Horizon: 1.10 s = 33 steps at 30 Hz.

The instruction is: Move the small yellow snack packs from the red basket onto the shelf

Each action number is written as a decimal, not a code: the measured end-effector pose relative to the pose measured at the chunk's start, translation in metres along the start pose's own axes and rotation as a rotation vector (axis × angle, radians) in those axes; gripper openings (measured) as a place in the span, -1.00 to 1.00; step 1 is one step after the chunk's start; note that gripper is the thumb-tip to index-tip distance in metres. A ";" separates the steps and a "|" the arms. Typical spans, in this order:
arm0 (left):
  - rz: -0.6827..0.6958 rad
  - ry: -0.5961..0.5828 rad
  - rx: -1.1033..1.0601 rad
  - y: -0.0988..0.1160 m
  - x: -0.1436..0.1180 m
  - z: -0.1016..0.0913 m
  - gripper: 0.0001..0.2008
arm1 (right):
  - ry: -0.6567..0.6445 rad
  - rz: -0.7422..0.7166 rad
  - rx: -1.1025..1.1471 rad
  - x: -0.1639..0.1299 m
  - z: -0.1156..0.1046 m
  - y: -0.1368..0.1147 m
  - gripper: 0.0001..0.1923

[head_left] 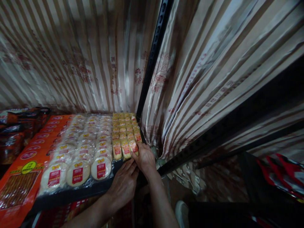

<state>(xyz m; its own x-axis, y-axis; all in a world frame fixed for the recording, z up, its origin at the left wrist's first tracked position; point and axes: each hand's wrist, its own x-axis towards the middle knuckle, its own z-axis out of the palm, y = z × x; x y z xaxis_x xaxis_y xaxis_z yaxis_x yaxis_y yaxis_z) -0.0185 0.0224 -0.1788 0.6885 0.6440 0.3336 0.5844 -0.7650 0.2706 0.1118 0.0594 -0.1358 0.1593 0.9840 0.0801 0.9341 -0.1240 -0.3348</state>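
My right hand (145, 160) is at the right front corner of the shelf, its thumb and fingers closed around a small yellow snack packet (133, 146) with a red label. That packet stands at the front of several rows of matching yellow snack packets (117, 150). Just left of it, my left hand (124, 179) reaches to the shelf's front edge, fingers stretched out close to the right thumb. Its fingertips are near the bottoms of the front packets; whether they touch one, I cannot tell. Round white rice crackers (78, 172) in clear wrappers fill the rows further left.
Orange snack bags (22, 186) stand left of the crackers, with darker packages (11, 142) beyond them. A black shelf post (152, 60) rises at the back corner. Striped curtains (95, 63) hang behind and to the right. Red packages (285, 172) sit at the far right. A shoe (182, 212) shows below.
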 end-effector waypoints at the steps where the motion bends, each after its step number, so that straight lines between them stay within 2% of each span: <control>1: -0.002 0.012 -0.008 0.000 -0.001 -0.001 -0.57 | -0.004 -0.004 -0.008 0.000 0.001 0.000 -0.56; 9: 0.005 0.046 -0.021 -0.004 -0.004 -0.010 -0.63 | 0.062 -0.010 0.066 0.002 0.007 0.004 -0.57; 14: -0.032 0.031 0.003 -0.005 0.005 -0.017 -0.62 | 0.250 -0.022 0.126 0.004 0.011 0.010 -0.52; 17: -0.057 0.033 0.035 -0.007 0.014 -0.021 -0.63 | 0.331 0.026 0.115 0.006 0.014 0.013 -0.48; 21: -0.088 0.032 0.058 -0.009 0.026 -0.023 -0.64 | 0.290 0.173 0.102 0.006 0.013 0.010 -0.44; 24: -0.082 0.025 0.049 -0.010 0.034 -0.023 -0.62 | 0.236 0.228 0.098 0.005 0.010 0.006 -0.46; 27: -0.094 0.026 0.036 -0.012 0.040 -0.024 -0.60 | 0.251 0.222 0.110 0.006 0.011 0.005 -0.47; 33: -0.104 0.038 0.019 -0.015 0.044 -0.022 -0.60 | 0.365 0.093 0.205 0.015 0.029 0.013 -0.47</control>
<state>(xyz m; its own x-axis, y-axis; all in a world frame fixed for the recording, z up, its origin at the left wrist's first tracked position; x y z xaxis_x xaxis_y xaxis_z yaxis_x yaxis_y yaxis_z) -0.0063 0.0616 -0.1487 0.6069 0.7190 0.3387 0.6602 -0.6933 0.2887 0.1175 0.0764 -0.1662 0.3773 0.8553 0.3550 0.8331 -0.1461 -0.5334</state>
